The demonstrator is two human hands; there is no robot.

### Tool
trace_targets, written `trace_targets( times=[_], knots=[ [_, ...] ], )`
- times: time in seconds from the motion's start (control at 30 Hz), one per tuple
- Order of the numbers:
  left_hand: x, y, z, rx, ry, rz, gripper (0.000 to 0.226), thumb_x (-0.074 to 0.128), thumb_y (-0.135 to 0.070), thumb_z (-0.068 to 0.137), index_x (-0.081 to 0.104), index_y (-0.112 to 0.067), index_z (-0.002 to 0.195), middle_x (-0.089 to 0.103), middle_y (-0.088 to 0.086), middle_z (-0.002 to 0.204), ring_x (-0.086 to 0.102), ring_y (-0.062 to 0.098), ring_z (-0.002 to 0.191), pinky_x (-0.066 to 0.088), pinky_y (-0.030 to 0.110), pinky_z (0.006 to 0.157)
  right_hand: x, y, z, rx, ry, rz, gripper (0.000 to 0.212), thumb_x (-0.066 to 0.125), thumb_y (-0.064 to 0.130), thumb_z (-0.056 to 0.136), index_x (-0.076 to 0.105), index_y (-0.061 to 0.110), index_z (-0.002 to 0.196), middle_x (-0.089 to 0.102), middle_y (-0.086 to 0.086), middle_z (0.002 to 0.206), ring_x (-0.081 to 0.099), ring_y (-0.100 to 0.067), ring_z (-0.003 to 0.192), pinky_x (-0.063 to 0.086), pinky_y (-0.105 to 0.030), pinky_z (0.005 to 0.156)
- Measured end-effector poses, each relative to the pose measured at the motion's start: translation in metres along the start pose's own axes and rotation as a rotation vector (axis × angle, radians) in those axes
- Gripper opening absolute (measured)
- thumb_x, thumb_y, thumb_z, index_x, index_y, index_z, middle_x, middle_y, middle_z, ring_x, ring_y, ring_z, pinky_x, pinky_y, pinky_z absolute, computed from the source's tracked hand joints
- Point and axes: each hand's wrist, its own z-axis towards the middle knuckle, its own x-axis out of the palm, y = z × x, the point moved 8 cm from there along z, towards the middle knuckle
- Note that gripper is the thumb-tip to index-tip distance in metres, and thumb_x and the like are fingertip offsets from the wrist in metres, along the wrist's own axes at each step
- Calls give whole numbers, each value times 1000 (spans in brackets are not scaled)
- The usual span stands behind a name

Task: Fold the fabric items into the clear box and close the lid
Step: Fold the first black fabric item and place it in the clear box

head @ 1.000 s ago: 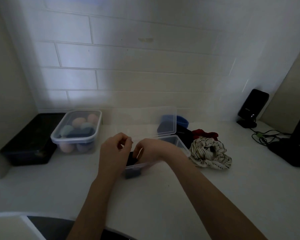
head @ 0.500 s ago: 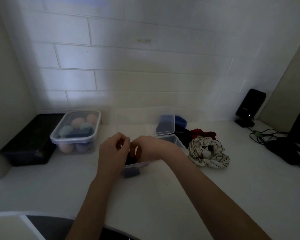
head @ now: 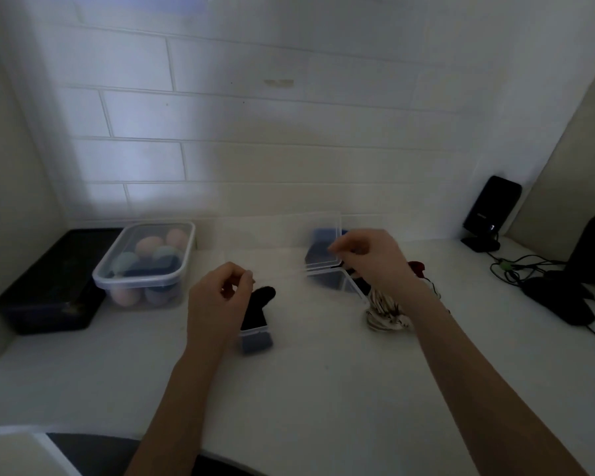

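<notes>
Item, as I read it: dark fabric piece (head: 257, 305), soft, light, limp, half inside clear box (head: 255, 336) mid-table, best pinched at its upper end; left hand (head: 217, 300) and right hand (head: 371, 259) fingers loosely curled, empty.

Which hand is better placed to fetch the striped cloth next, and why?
Right. The right hand hovers beside the crumpled striped white cloth on the white counter; the left hand is at the far end of the clear plastic box.

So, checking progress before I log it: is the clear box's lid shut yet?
No, the lid stands upright behind the clear box, which is open on top.
</notes>
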Motion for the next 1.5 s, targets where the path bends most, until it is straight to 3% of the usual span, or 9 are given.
trace_targets(
  times=[0.1,0.2,0.5,0.77,1.0,1.1,1.23,1.37,1.5],
  knots=[
    [0,-1,-1,-3,0,-12,20,57,-27,82,57,-21,63,60,8,58,56,28,57,47,47,56,-22,-34,10,36,-171,-137,26,51,-4,89,64,9,107,65,-7,105,59,-17,90,45,-24,77],
    [1,-2,-1,18,24,-5,24,53,-35,80,57,-20,62,59,8,57,56,27,57,47,48,58,-3,-65,14,87,27,-265,31,55,0,88,60,12,116,63,-8,121,59,-23,104,45,-26,87],
    [7,-2,-1,50,94,42,36,51,-37,81,61,-12,57,57,10,55,56,27,62,46,46,61,12,-74,20,99,95,-422,31,57,13,89,59,22,118,62,-4,124,59,-26,110,48,-46,95],
    [27,-13,9,113,458,502,9,63,-34,83,64,-34,74,59,-14,64,52,9,73,37,24,63,-24,-9,-9,-124,-441,4,16,53,3,83,60,17,78,59,7,69,53,-7,60,47,-26,59],
    [20,-14,8,107,374,478,9,59,-23,84,67,-24,82,61,-6,70,51,10,68,36,19,57,98,42,-33,-94,382,-234,19,54,12,86,72,10,89,70,-5,85,68,-21,80,57,-35,75],
    [15,-11,2,116,310,465,9,57,-20,82,66,-22,82,61,1,75,46,13,76,29,22,59,130,29,-37,102,564,-345,25,55,24,88,62,1,81,63,-12,74,65,-29,73,48,-30,58],
    [18,-8,0,98,305,483,12,53,-24,82,65,-23,80,57,5,77,45,14,76,28,24,58,138,26,-38,219,700,-375,28,60,34,85,56,7,91,56,-9,83,51,-15,58,43,-24,50],
    [17,-15,1,144,261,451,11,56,-22,84,65,-19,89,59,0,79,45,13,73,27,17,56,136,27,-36,216,713,-392,40,64,38,82,65,4,105,64,-11,105,57,-22,84,49,-31,76],
    [7,-16,1,105,195,225,24,65,-25,82,60,-17,105,59,-4,94,52,13,80,37,12,67,122,25,-35,320,622,121,18,71,14,80,58,11,92,66,-11,104,65,-25,94,53,-39,90]
  ],
)
